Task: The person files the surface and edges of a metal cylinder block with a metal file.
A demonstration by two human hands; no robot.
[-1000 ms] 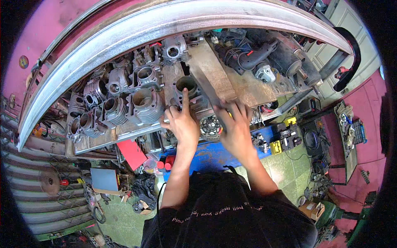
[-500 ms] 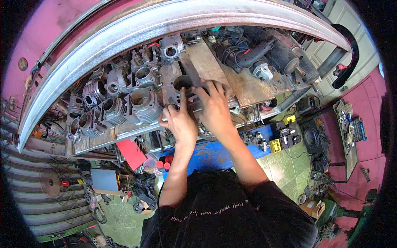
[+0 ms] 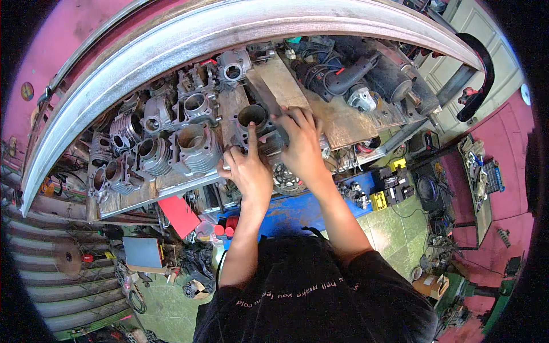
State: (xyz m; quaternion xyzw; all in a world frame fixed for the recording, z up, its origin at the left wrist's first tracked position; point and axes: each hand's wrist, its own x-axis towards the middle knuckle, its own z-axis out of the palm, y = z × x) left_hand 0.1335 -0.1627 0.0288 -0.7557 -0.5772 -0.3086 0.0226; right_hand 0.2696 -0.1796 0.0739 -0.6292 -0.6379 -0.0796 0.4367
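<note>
An engine cylinder (image 3: 253,116) with a round dark bore stands on the wooden bench top in front of me. My left hand (image 3: 247,171) steadies its near side; the index finger stretches to the bore's rim while the other fingers curl below. Bent over the cylinder's right side is my right hand (image 3: 303,140), its fingers closed on a dark flat strip (image 3: 264,96) that runs away to the upper left. The strip's exact kind is unclear, and the hand hides its near end.
Several finned engine cylinders (image 3: 196,146) crowd the bench's left side. A power drill (image 3: 346,80) lies at the back right beside a loose wooden board (image 3: 343,123). A metal rail (image 3: 240,26) arches over the far edge. Below is a blue bench (image 3: 297,214).
My right hand has slid to the right, uncovering more of the dark strip and the cylinder's right side. The left hand stays in place, and the view has shifted slightly.
</note>
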